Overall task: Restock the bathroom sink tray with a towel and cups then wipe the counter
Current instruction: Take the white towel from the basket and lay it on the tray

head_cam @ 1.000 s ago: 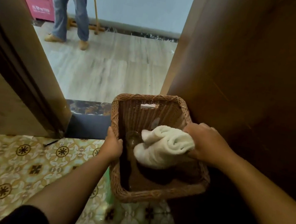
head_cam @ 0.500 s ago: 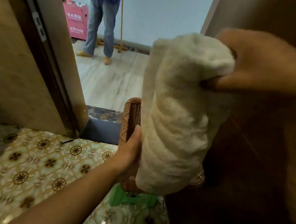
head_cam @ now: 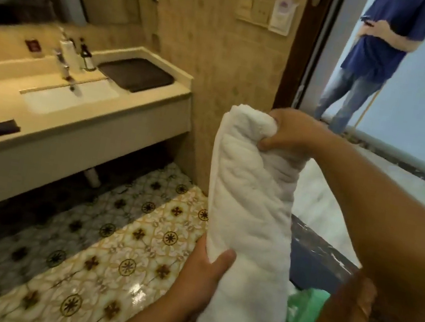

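The right hand [head_cam: 288,134] is clenching the top of the rolled white towel [head_cam: 249,222] while the left hand [head_cam: 204,276] is gripping its lower part — the roll is hanging upright between them. Well off to the left hand's side, the bench [head_cam: 72,124] is carrying a dark tray [head_cam: 136,74] beside the sink [head_cam: 70,99].

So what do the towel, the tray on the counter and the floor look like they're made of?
Towel: white terry cloth, fuzzy looped pile. Tray: dark, matte, maybe leatherette or plastic; blurred. Floor: glazed patterned tile, with glossy glare spots.
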{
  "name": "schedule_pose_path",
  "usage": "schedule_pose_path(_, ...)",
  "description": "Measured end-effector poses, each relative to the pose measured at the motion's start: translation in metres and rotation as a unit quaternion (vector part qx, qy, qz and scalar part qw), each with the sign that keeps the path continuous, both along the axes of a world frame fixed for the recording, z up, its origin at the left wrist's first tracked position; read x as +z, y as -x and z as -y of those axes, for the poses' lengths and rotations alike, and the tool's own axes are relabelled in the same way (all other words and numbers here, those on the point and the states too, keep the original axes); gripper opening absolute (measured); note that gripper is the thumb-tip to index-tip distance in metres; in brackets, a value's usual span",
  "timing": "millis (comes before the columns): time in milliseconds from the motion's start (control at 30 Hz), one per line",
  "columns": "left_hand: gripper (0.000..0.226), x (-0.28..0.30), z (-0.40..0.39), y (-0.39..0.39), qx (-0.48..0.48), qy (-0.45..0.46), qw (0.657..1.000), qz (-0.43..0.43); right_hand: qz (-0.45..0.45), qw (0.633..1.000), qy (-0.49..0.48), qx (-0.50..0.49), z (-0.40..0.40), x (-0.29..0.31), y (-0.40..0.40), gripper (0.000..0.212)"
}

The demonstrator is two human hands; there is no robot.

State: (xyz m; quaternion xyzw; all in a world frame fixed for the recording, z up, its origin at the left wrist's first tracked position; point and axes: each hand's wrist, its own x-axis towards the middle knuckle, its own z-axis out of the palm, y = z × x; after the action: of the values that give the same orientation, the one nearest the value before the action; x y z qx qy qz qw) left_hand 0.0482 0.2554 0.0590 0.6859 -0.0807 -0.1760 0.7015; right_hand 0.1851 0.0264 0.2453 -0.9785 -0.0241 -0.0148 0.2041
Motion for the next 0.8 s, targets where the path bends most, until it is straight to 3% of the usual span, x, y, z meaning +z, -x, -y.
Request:
schedule_pose_path(167, 0.064, -0.017, -0.062, -0.090, 0.041, 0.021, 0.997, -0.055, -0.029, 0.997, -0.015, 0.069, -0.082, -0.029, -0.124, 0.037)
schedule_pose_path(333, 0.062, -0.021, -0.096, -0.184, 0.069, 0.031, 0.995, -0.068, -0.006, 0.994, -0.009, 0.112, -0.126, -0.033, -0.228, 0.042)
schedule_pose_path(500, 0.055, -0.029, -0.091, -0.282, 0.092, 0.056, 0.992, -0.066, 0.005, 0.990, 0.007, 0.144, -0.134, -0.039, -0.336, 0.044)
schedule_pose_path(667, 0.065, -0.034, -0.066, -0.400, 0.147, 0.074, 0.983, -0.083, 0.020, 0.986, -0.011, 0.163, -0.131, -0.040, -0.465, 0.037)
schedule_pose_path(800, 0.061, -0.017, -0.041, -0.495, 0.162, 0.096, 0.981, -0.050, 0.018, 0.979, 0.018, 0.204, -0.130, -0.019, -0.569, 0.038)
